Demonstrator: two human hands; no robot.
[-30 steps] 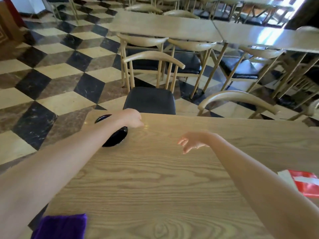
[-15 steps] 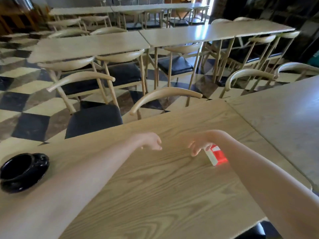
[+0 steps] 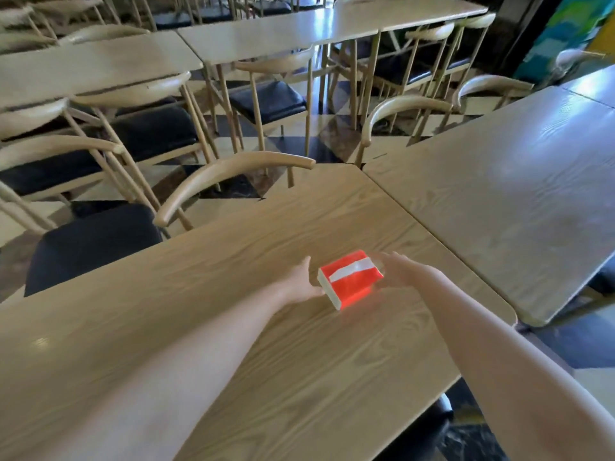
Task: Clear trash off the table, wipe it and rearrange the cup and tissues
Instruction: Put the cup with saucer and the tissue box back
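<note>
Table (image 3: 233,344): light wood, both arms reach over it.
Left hand (image 3: 301,281): grips the tissues' left end.
Right hand (image 3: 401,271): curls round the right end.
Tissues (image 3: 349,277): red pack on the table, between the hands, towards the far right corner.
Chair (image 3: 229,176): just behind the table.

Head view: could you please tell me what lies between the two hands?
Head view shows the red tissue pack between left hand and right hand.

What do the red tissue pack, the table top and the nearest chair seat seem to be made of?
Tissue pack: probably glossy plastic film, red with a white strip; it reflects light.
Table top: wood or wood-look laminate, satin; grain lines and glare show.
Chair seat: black padded leather or vinyl, faint sheen.
</note>
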